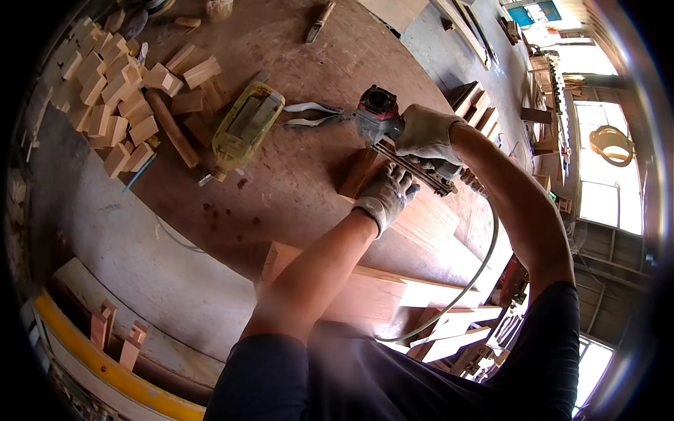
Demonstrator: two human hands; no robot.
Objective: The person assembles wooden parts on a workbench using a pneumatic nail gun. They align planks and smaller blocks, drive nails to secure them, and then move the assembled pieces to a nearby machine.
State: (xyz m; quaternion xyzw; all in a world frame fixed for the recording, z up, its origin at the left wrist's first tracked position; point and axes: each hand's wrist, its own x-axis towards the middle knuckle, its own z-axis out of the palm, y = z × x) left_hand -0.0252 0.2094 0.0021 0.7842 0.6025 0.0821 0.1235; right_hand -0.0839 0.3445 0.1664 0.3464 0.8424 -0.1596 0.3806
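Observation:
My right hand [430, 132], in a pale work glove, is closed round the handle of a nail gun [378, 112] with a grey and black body. The gun's long magazine slants down to the right over the work. Just below it my gloved left hand [385, 200] grips a light wooden board [428, 214], its fingers bent over the wood close to the magazine. A darker reddish wooden block [362, 172] touches the work at the left. The gun's tip is hard to make out. From the gun's handle end a pale green air hose [484, 263] curves down toward my body.
Left on the brown tabletop [281, 203] are pliers [312, 114], a yellowish plastic bottle [246, 130] and a heap of wooden blocks [112, 91]. Another long board [351, 298] lies in front of me. A yellow rail [105, 372] runs at lower left. Stacked timber [477, 105] stands beyond my right hand.

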